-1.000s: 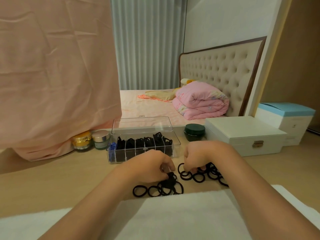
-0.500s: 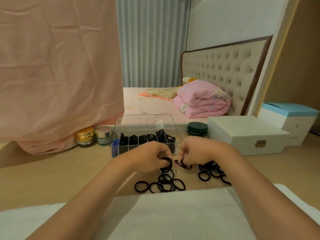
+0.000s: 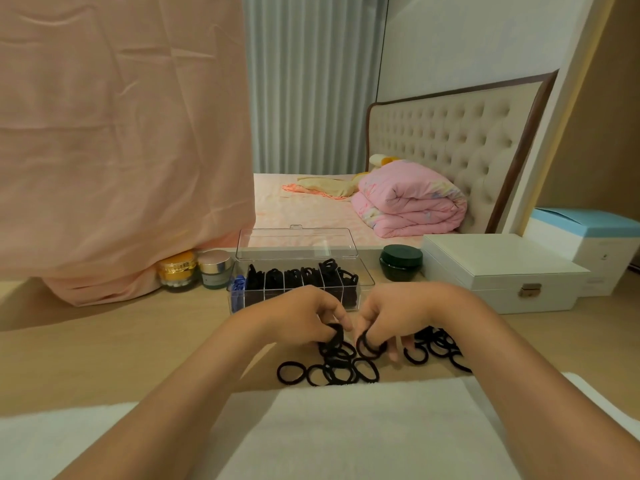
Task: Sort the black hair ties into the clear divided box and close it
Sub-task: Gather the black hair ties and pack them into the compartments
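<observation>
- Since they play no part in the sorting, a gold jar (image 3: 176,271) and a pale jar (image 3: 214,270) sit pushed back on the table (image 3: 104,348), half under a hanging pink cloth (image 3: 121,150).
- The clear box (image 3: 367,279) stands just beyond the hands. Its lid (image 3: 296,242) is tilted up at the back, so every slot is open from above. Most slots hold black ties, and the leftmost shows something blue.
- The left hand (image 3: 304,313), fingers curled, pinches one black tie (image 3: 334,332), probably to free it from its tangled neighbours.
- Loose ties (image 3: 329,372) lie between the hands and a white towel (image 3: 346,427), within easy reach.
- The right hand (image 3: 398,317) pinches a second tie (image 3: 369,346), close beside the left.
- Another heap (image 3: 436,344), just right of that hand, is not yet sorted.
- A green jar (image 3: 401,262) and a white case (image 3: 502,271) stand apart from the work.
</observation>
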A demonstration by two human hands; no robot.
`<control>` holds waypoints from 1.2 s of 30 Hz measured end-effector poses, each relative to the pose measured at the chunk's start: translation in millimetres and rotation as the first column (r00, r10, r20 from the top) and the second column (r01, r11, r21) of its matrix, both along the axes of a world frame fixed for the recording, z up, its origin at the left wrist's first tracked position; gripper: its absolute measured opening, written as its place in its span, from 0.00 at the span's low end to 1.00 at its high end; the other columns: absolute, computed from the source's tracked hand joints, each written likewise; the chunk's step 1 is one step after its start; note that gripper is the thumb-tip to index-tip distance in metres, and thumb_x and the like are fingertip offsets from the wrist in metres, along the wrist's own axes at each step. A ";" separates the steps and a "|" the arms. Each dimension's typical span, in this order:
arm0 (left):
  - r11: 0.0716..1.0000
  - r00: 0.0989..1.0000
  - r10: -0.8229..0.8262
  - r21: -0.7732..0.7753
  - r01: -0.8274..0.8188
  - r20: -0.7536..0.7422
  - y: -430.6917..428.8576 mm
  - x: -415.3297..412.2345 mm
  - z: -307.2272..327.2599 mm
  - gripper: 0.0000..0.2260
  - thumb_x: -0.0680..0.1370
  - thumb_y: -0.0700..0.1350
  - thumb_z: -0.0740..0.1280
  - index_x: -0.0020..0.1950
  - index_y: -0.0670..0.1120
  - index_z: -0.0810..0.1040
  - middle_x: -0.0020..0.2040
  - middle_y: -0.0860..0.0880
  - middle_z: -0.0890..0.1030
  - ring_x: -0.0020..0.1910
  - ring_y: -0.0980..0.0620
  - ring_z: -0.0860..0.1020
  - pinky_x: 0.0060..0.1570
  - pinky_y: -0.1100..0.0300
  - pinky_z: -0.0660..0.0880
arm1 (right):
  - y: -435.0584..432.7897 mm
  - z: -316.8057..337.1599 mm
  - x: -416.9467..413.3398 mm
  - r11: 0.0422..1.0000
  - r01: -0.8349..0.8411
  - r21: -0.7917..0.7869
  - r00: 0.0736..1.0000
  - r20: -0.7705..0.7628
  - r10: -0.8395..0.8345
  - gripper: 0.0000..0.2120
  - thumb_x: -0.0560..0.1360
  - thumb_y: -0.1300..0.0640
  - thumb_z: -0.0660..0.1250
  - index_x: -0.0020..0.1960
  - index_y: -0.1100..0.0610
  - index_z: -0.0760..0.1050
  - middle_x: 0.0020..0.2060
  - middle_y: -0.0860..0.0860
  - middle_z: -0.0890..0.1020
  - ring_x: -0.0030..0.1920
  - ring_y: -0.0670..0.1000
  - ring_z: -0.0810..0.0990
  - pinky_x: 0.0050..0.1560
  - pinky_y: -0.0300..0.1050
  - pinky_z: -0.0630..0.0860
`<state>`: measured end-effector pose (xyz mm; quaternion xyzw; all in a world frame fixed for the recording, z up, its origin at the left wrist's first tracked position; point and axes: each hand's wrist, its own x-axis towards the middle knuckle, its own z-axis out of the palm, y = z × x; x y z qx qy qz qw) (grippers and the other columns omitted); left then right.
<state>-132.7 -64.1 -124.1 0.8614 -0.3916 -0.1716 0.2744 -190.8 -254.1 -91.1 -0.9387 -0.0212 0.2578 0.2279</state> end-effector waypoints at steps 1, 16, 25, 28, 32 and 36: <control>0.999 0.999 -0.004 0.047 0.002 0.044 -2.4 -1.3 -2.5 0.12 0.78 0.41 0.69 0.59 0.54 0.82 0.45 0.56 0.78 0.42 0.59 0.78 0.48 0.63 0.76 | 1.0 -0.6 -0.1 1.000 -0.003 -0.028 1.000 -0.028 0.003 0.04 0.78 0.59 0.70 0.52 0.54 0.82 0.43 0.50 0.87 0.36 0.47 0.85 0.35 0.38 0.79; 0.990 0.981 0.026 0.130 -0.052 0.195 1.3 2.7 2.8 0.07 0.79 0.43 0.67 0.54 0.54 0.78 0.47 0.56 0.79 0.46 0.59 0.78 0.47 0.66 0.74 | 7.1 -9.2 4.0 0.989 -0.003 -0.147 0.999 0.053 0.010 0.05 0.77 0.58 0.72 0.52 0.51 0.82 0.46 0.50 0.86 0.39 0.44 0.85 0.34 0.37 0.78; 0.991 0.998 0.048 0.127 -0.052 0.037 13.6 4.5 13.2 0.11 0.78 0.39 0.67 0.56 0.53 0.80 0.46 0.57 0.81 0.47 0.58 0.80 0.52 0.62 0.78 | 11.9 -17.5 9.0 0.983 -0.102 -0.156 0.992 0.059 0.112 0.13 0.74 0.56 0.76 0.57 0.46 0.82 0.51 0.50 0.86 0.49 0.52 0.87 0.55 0.52 0.84; 0.987 0.998 0.040 0.158 -0.030 -0.058 12.5 3.5 13.3 0.11 0.79 0.39 0.66 0.59 0.51 0.78 0.40 0.55 0.75 0.36 0.58 0.75 0.38 0.65 0.72 | 13.0 -22.1 9.9 0.974 -0.080 -0.212 0.991 0.088 0.101 0.11 0.74 0.52 0.75 0.57 0.48 0.83 0.52 0.50 0.86 0.53 0.54 0.85 0.58 0.53 0.82; 0.989 0.981 0.081 0.134 -0.058 -0.177 17.6 6.3 15.9 0.10 0.79 0.39 0.66 0.59 0.49 0.77 0.39 0.53 0.75 0.33 0.58 0.76 0.37 0.66 0.75 | 11.0 -18.8 8.4 0.975 -0.070 -0.212 0.991 0.097 0.092 0.11 0.75 0.53 0.75 0.58 0.48 0.84 0.52 0.49 0.86 0.52 0.52 0.84 0.57 0.52 0.82; 0.987 0.977 0.113 0.136 -0.089 -0.183 22.7 10.6 14.3 0.08 0.79 0.40 0.67 0.57 0.49 0.76 0.48 0.51 0.79 0.41 0.54 0.79 0.42 0.64 0.78 | 6.3 -6.6 4.1 0.992 -0.023 -0.122 0.987 0.157 0.042 0.10 0.79 0.57 0.71 0.59 0.50 0.84 0.40 0.50 0.86 0.35 0.45 0.82 0.37 0.38 0.80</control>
